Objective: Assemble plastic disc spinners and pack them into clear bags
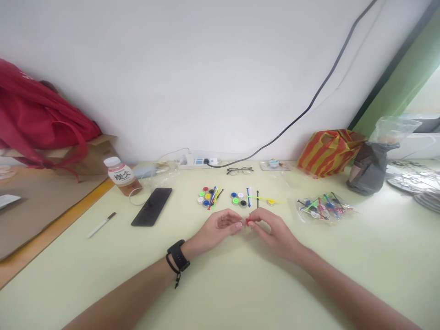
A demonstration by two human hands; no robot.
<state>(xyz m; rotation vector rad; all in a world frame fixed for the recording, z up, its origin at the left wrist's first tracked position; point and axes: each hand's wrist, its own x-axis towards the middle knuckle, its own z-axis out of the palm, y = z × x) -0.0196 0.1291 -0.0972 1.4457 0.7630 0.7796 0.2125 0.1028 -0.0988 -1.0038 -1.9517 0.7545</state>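
Near the middle of the table, my left hand (pixel 218 229) and my right hand (pixel 275 233) meet almost fingertip to fingertip. My left thumb and fingers pinch a small clear, whitish piece (pixel 243 222), partly hidden. A small red plastic piece (pixel 248 221) is pinched in my right hand; its exact shape is too small to tell. Just beyond lie a left group of coloured round discs (pixel 206 196) with thin arrow-tipped sticks (pixel 216 198), and a second group of discs (pixel 235 200) beside blue, white, black and yellow-green sticks (pixel 257 199). A yellow disc (pixel 271 202) lies apart to their right.
A clear bag of similar parts (pixel 323 210) lies to the right. Leftward are a black phone (pixel 152 207), a pen (pixel 102 225) and a drink bottle (pixel 122 176). Glasses (pixel 239 171), a power strip (pixel 199 162) and a striped bag (pixel 326 153) stand along the wall.
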